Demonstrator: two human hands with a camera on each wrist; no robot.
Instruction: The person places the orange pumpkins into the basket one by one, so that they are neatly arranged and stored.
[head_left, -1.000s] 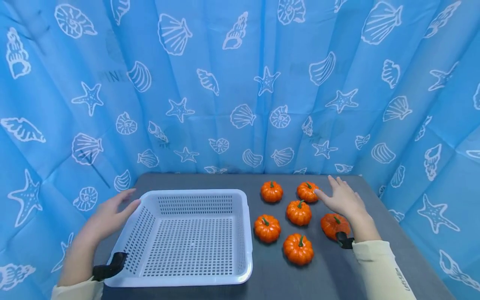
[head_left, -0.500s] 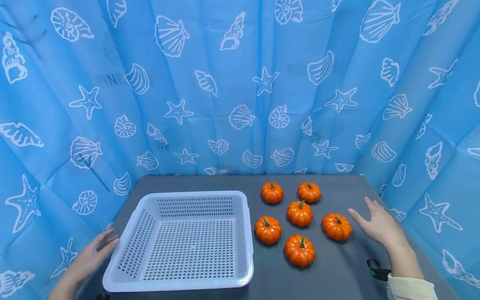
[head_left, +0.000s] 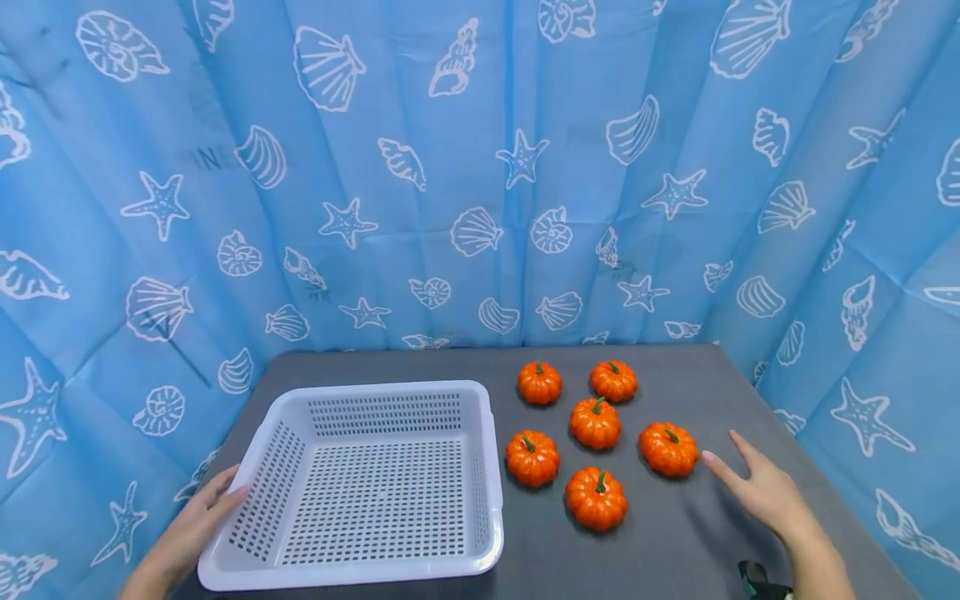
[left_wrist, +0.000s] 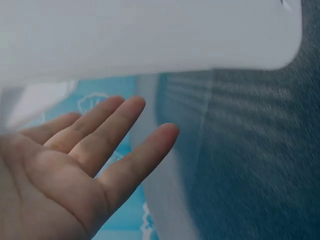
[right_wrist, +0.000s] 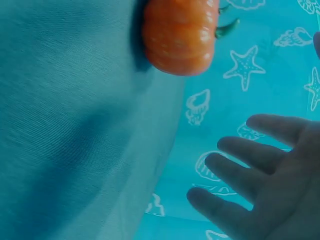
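A white plastic basket with slotted walls sits on the left of the dark table. At its left rim is my left hand; in the left wrist view its fingers stretch out below the basket wall, holding nothing. Whether they touch the basket, I cannot tell. Over the right side of the table my right hand has its thumb and fingers spread. The rightmost orange pumpkin lies just left of its fingertips, and a gap separates them in the right wrist view, where the pumpkin shows at the top.
Several more small orange pumpkins with green stems stand right of the basket, among them a near one and a far one. A blue shell-patterned curtain hangs behind and beside the table.
My right hand has moved right and toward me, off the pumpkins, then slightly nearer the rightmost one. My left hand has dropped from above the basket's rim to its left side.
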